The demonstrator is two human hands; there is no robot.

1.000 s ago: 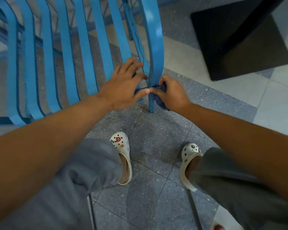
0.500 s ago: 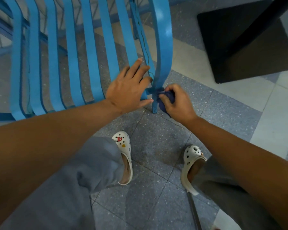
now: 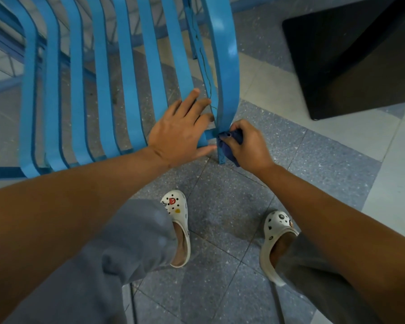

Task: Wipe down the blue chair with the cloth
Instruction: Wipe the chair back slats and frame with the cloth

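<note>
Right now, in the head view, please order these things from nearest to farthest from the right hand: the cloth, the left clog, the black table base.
1. cloth: bunched inside the right hand, against the blue chair.
2. left clog: on the floor, below-left.
3. black table base: upper right.

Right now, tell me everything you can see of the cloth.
The cloth is dark navy, soft fabric, bunched into a wad rather than spread flat. Most of it is hidden inside the closed right hand; only a crumpled front and a lower fold show. It is pressed against the lower end of the blue chair, at its outermost right slat, just above the floor. The left hand rests flat on the neighbouring slats and does not touch it.
</note>
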